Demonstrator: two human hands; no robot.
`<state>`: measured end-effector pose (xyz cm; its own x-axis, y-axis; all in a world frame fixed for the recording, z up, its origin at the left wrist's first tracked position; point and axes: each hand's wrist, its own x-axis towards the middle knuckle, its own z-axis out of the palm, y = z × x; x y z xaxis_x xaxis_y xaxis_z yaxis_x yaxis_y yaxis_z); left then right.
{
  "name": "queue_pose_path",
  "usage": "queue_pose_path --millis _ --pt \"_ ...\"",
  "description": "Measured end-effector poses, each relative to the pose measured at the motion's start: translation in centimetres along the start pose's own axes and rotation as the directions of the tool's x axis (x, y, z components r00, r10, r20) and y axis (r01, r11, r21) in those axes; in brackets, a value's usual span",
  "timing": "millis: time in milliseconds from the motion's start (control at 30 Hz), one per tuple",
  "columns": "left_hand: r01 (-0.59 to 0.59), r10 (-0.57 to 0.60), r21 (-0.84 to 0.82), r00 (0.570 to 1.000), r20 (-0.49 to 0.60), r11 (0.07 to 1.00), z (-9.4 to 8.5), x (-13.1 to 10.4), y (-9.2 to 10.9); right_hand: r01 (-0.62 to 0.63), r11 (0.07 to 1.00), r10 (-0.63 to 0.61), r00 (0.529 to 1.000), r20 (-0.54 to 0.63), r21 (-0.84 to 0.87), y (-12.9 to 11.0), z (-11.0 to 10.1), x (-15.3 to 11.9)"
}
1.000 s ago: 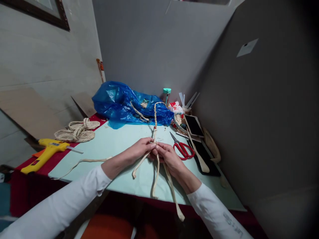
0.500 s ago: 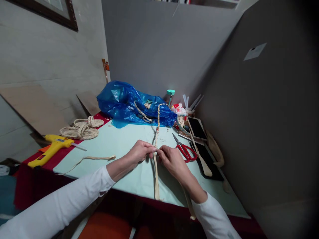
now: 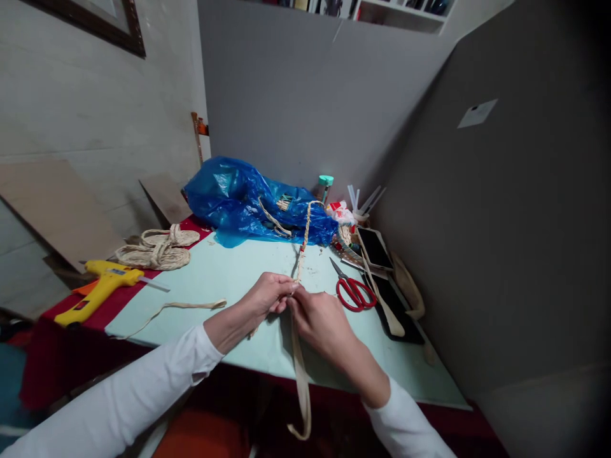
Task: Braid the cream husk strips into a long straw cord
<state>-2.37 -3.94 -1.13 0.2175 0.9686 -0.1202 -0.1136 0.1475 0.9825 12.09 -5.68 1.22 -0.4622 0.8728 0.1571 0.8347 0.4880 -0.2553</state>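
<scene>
A pale braided straw cord (image 3: 307,230) runs from the blue bag down to my hands at the middle of the table. Near its middle it carries a small red band. My left hand (image 3: 271,294) pinches the cord's lower end between thumb and fingers. Pressed close against it, my right hand (image 3: 317,316) is also closed on the strands there; the exact grip is partly hidden by the fingers. A loose flat straw strand (image 3: 300,381) hangs below my hands past the table's front edge.
Red-handled scissors (image 3: 353,289) lie right of my hands, near a straw strip (image 3: 389,312) and a phone (image 3: 375,248). A yellow glue gun (image 3: 102,286) and woven straw sandals (image 3: 160,248) lie left. Behind is a blue plastic bag (image 3: 238,197); a grey partition (image 3: 477,222) stands right.
My right hand has moved left against my left hand. The hanging strand now reaches lower, beyond the table edge, and the strand formerly beside my right forearm no longer shows there.
</scene>
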Motion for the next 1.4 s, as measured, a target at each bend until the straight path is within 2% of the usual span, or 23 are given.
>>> queue_pose_path --millis 100,133,200,300,367,433,533,667,767,867,967,1000,1100,1133,1167,1200,1233,1300,1333,1400 --pt "-0.002 0.003 -0.019 0.999 0.046 1.0 -0.1 0.0 0.2 -0.042 0.973 0.076 0.987 -0.142 0.226 1.9 -0.8 1.0" --pt "0.003 -0.002 -0.012 0.998 0.06 1.0 -0.1 0.0 0.2 -0.044 0.949 0.093 0.985 -0.146 0.312 2.5 -0.8 1.4" --pt "0.007 -0.008 0.003 0.996 0.087 1.0 -0.1 -0.1 0.3 -0.029 0.858 0.064 0.997 -0.051 0.513 3.3 -0.3 2.1" --pt "-0.024 0.024 -0.002 0.993 0.118 1.0 0.0 -0.1 0.2 -0.145 0.587 -0.003 0.983 0.181 0.796 3.1 1.0 2.4" --pt "-0.036 0.036 -0.002 0.991 0.132 0.999 0.1 -0.1 0.0 -0.24 0.423 0.0 0.964 0.264 0.874 2.7 1.6 2.3" --pt "-0.048 0.048 -0.003 0.991 0.126 0.999 0.2 -0.2 -0.2 -0.276 0.344 0.008 0.957 0.291 0.898 2.5 2.0 2.1" --pt "-0.066 0.061 0.074 0.995 0.074 0.995 0.5 -0.4 -0.5 -0.278 0.325 0.033 0.959 0.283 0.904 2.8 2.4 2.0" --pt "-0.062 0.061 0.356 0.998 0.012 0.933 0.1 -0.8 -0.8 -0.166 0.436 0.047 0.986 0.161 0.885 3.6 2.9 1.9" --pt "-0.105 0.122 0.524 0.993 0.002 0.845 -0.6 -1.1 -0.4 -0.106 0.491 0.067 0.994 0.084 0.865 3.8 3.2 1.8" --pt "-0.135 0.165 0.662 0.986 0.017 0.737 -0.3 -1.9 0.6 -0.103 0.475 0.092 0.993 0.068 0.874 3.7 3.2 1.8" --pt "-0.164 0.241 0.777 0.97 0.016 0.608 1.6 -3.2 1.2 -0.119 0.345 0.071 0.992 0.101 0.931 3.6 2.9 1.7" --pt "-0.173 0.262 0.829 0.964 0.033 0.532 2.5 -3.7 1.1 -0.137 0.282 0.071 0.99 0.122 0.949 3.6 2.9 1.7" --pt "-0.149 0.263 0.968 0.96 0.093 0.203 4.5 -4.8 0.5 -0.197 0.114 0.078 0.979 0.189 0.974 3.6 2.6 1.7" --pt "-0.149 0.242 0.98 0.964 0.114 0.131 4.8 -5.0 0.4 -0.209 0.082 0.07 0.977 0.203 0.975 3.6 2.5 1.6" --pt "-0.161 0.219 0.981 0.966 0.135 0.106 4.7 -5.1 0.4 -0.214 0.061 0.055 0.976 0.211 0.975 3.7 2.4 1.6" --pt "-0.178 0.205 0.975 0.967 0.149 0.13 4.4 -5.0 0.5 -0.211 0.046 0.039 0.977 0.209 0.976 3.7 2.3 1.6" --pt "-0.19 0.219 0.963 0.965 0.146 0.193 3.9 -4.7 0.7 -0.201 0.038 0.022 0.98 0.2 0.979 3.7 2.2 1.6" --pt "-0.192 0.284 0.89 0.956 0.074 0.415 2.5 -3.8 1.3 -0.18 0.038 -0.006 0.984 0.18 0.983 3.6 1.9 1.6" --pt "-0.175 0.331 0.826 0.943 -0.015 0.536 1.8 -3.1 1.6 -0.17 0.045 -0.018 0.985 0.171 0.984 3.5 1.8 1.6" --pt "-0.186 0.297 0.593 0.95 -0.094 0.783 0.8 -1.6 1.8 -0.146 0.066 -0.045 0.988 0.149 0.987 3.4 1.8 1.5"
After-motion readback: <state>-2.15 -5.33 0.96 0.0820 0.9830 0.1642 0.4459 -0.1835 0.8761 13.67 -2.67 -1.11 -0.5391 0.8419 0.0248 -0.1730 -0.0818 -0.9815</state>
